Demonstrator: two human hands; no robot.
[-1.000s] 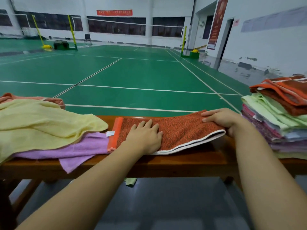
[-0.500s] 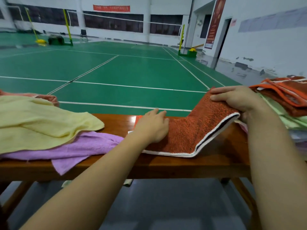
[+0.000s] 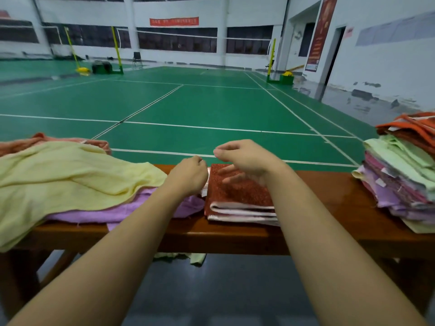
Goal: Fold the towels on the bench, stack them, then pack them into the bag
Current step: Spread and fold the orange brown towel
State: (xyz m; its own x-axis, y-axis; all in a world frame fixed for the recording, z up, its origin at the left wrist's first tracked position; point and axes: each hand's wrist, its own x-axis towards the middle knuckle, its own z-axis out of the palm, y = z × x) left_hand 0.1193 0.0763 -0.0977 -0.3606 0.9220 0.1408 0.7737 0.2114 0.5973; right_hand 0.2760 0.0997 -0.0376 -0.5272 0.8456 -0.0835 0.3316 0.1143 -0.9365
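Note:
A rust-red towel (image 3: 237, 196) with white edging lies folded into a thick block at the middle of the wooden bench (image 3: 329, 196). My left hand (image 3: 188, 177) rests at the towel's left edge with its fingers curled away from view. My right hand (image 3: 244, 161) hovers just over the towel's top, fingers loosely apart, with the lower fingertips near or on the cloth. A stack of folded towels (image 3: 400, 180) stands at the bench's right end. At the left end lie unfolded towels: yellow (image 3: 70, 180), purple (image 3: 131, 210) and salmon (image 3: 58, 141). No bag is in view.
A pale green cloth (image 3: 195, 257) lies on the dark floor under the bench. Beyond the bench stretches a green badminton court with net posts. Bare bench wood shows between the rust-red towel and the right stack.
My right hand carried the rust-red towel's right end over to the left and laid it down, so the towel is now half as long. My left hand slid to its left edge.

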